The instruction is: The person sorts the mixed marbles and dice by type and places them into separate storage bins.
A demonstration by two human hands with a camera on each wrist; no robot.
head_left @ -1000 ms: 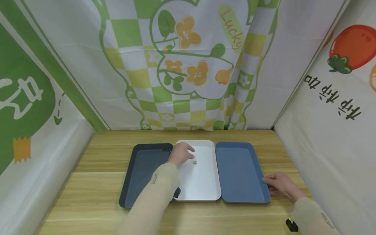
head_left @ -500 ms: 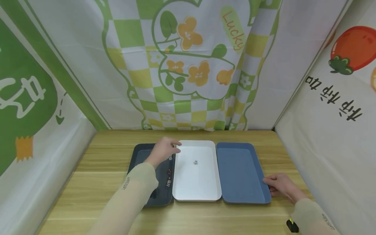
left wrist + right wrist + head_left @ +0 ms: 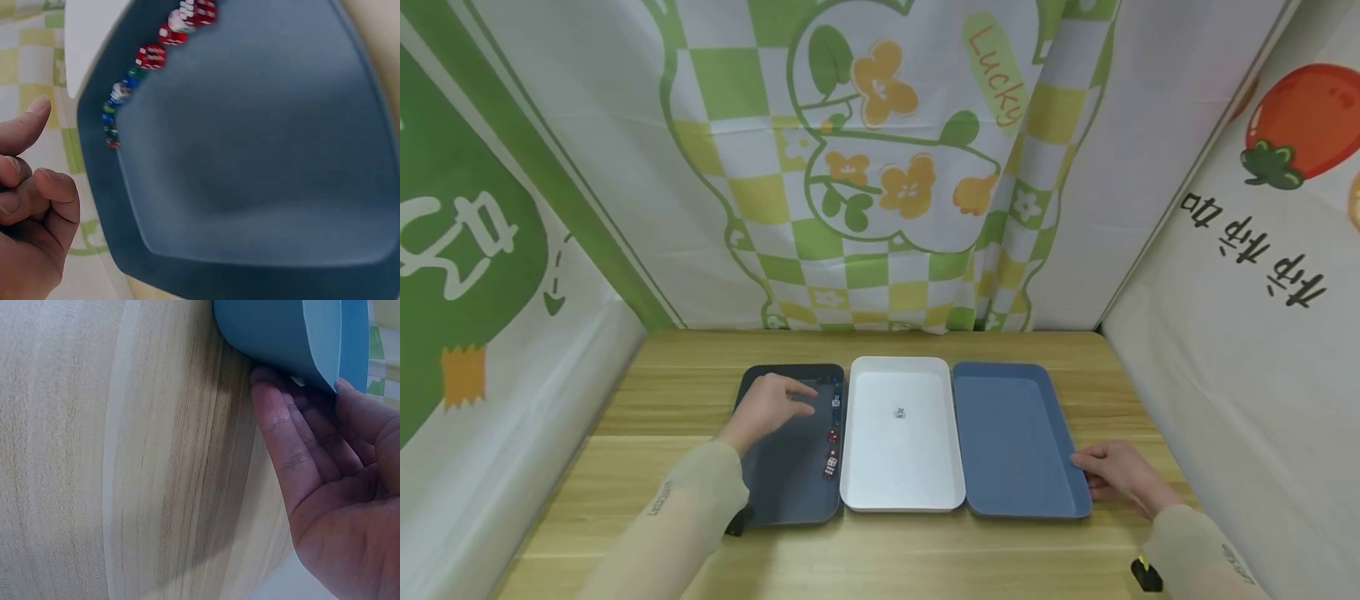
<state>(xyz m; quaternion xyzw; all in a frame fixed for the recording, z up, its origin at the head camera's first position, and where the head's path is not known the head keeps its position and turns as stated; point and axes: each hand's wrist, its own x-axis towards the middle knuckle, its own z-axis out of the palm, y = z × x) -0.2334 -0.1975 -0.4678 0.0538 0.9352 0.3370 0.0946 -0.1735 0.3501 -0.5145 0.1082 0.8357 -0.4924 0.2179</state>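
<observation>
Over the dark grey tray (image 3: 790, 500) hovers my left hand (image 3: 767, 408), thumb and index finger apart, nothing between them. Along that tray's right wall lies a row of small dice; red dice (image 3: 151, 56) sit toward the near end, blue and green ones (image 3: 130, 80) farther along, with whitish ones among them. A small whitish die (image 3: 900, 412) lies in the middle of the white tray (image 3: 902, 483). My right hand (image 3: 1120, 473) grips the right edge of the blue tray (image 3: 1022, 450), its thumb (image 3: 359, 409) at the rim and its fingers curled underneath.
The trays stand side by side on a wooden table (image 3: 910, 558), the white one between the other two. A patterned curtain (image 3: 880, 275) hangs behind the table, and printed cloth walls (image 3: 1247, 367) close in the sides.
My left hand has moved left from over the white tray to over the dark grey tray, uncovering the row of dice. The right hand has stayed at the blue tray's edge.
</observation>
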